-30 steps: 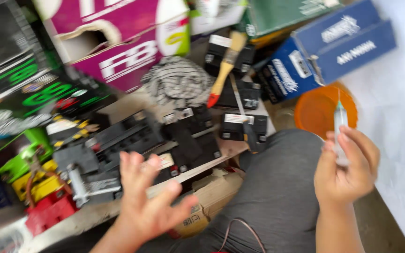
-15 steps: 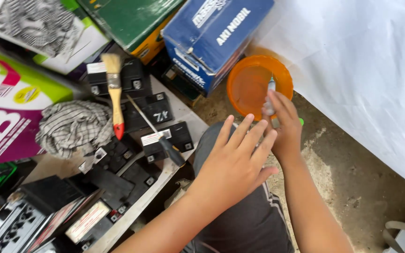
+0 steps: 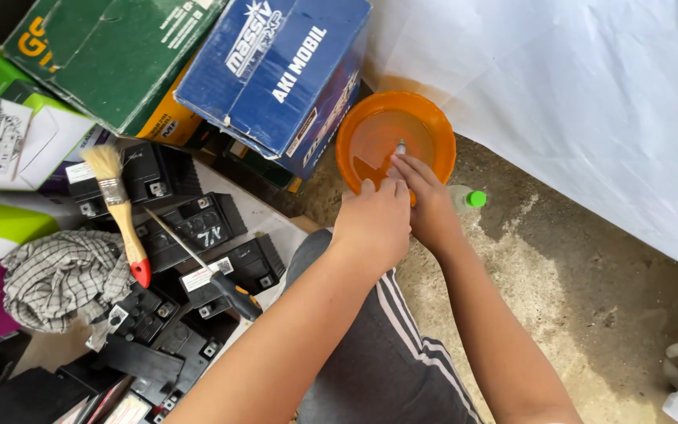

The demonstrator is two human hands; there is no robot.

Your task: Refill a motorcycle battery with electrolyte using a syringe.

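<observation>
Both hands are working over the orange bowl (image 3: 395, 137) on the floor beside the blue box (image 3: 276, 74): the left hand (image 3: 372, 224) is curling closed over the right hand (image 3: 425, 200), which is pinching a thin syringe (image 3: 401, 147) tip-down in the bowl (keeping it upright and steady would seem wise). The left hand is hiding the syringe's barrel, so its fill is unclear

Paintbrush (image 3: 122, 214), screwdriver (image 3: 212, 275), checked rag (image 3: 56, 275)
</observation>
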